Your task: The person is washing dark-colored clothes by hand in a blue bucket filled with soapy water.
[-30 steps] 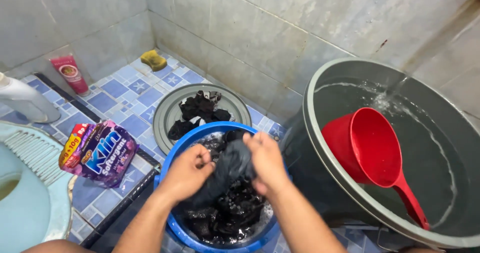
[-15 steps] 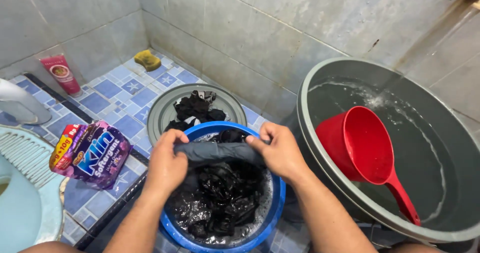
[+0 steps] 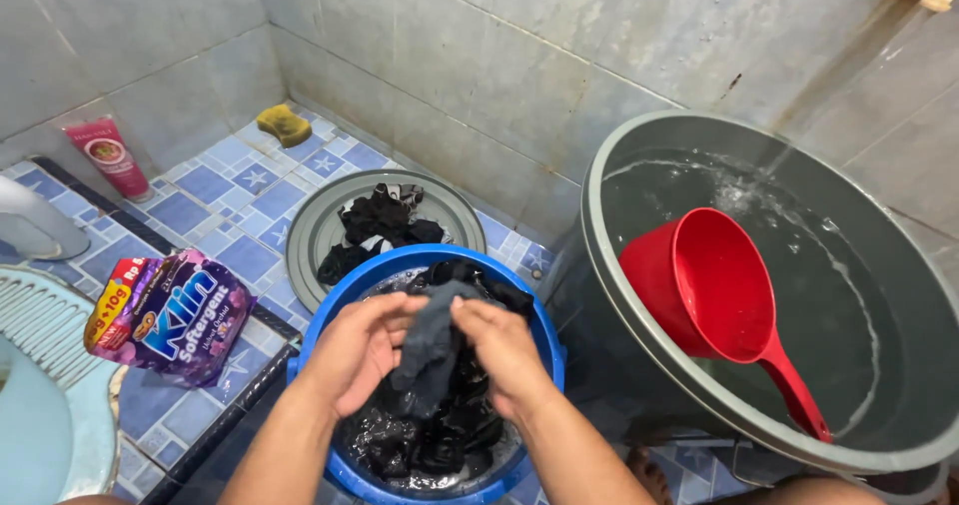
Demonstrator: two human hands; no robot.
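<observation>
While your left hand [image 3: 358, 350] and right hand [image 3: 504, 350] clamp the dark cloth [image 3: 430, 340] over the blue bucket [image 3: 330, 305] (suds below), you're scrubbing; next, rub evenly, gripping firmly.

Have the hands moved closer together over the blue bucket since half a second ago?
Yes. The left hand and right hand moved inward from the blue bucket rim, bunching the dark cloth.

left hand [image 3: 358, 353], right hand [image 3: 502, 350], both clenched, close together
</observation>
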